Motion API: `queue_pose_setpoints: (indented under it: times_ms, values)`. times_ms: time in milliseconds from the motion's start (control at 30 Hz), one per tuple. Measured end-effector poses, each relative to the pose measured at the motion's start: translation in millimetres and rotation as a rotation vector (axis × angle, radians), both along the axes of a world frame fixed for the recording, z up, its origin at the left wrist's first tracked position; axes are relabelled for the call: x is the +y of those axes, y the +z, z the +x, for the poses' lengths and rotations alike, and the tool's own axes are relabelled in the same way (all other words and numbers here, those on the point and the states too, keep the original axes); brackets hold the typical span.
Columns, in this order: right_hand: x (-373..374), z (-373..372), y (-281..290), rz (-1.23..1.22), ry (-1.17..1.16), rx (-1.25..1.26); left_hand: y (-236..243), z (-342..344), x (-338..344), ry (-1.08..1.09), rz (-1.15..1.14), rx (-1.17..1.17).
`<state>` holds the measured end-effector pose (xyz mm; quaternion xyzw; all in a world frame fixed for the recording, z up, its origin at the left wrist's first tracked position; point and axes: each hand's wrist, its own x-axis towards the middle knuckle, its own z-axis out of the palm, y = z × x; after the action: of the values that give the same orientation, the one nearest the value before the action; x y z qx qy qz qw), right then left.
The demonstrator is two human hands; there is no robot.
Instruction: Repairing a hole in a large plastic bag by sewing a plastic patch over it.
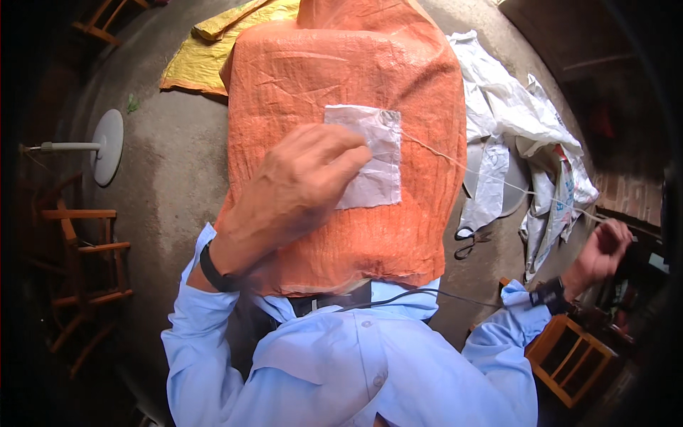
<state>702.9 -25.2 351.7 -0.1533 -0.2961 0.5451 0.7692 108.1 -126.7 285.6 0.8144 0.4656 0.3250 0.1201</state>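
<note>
The left hand lies flat-fingered on an orange woven sack spread over the person's lap, its fingertips pressing the left edge of a pale patch laid on the sack's upper middle; it pins rather than grips. The right hand is drawn well out to the right, clenched around the end of a thin white thread; the thread runs taut from the patch's top right corner across to that fist, which suggests a stitch being pulled through; no needle can be made out, it is too small or hidden in the fist.

As for progress, the patch sits square on the sack and looks already placed; the thread leaves from its upper right corner, so the sewing seems to be at that corner or along the top edge; whether the other edges are stitched I cannot tell, since no seam line shows clearly at this size. My judgement is that the mending is under way and not finished; the lower and left edges look loose, the left one needing the fingers to keep it down.

Around the work: a pair of scissors on the concrete floor just right of the sack; a heap of white sacks beyond them; a yellow sack behind; wooden chairs at left.
</note>
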Motion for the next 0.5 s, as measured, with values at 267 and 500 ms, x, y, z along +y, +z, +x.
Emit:
queue_pose_setpoints:
  times_ms: [267,500]
  values:
    - [6.5,-240.1,-64.0,0.060,-0.285,-1.561,-37.3,22.4,34.7,-0.086,0.140,0.325]
    - [20.5,-373.1,-113.2,0.374,-0.143,-1.656,-53.9,13.8,39.9,-0.144,0.106,0.309]
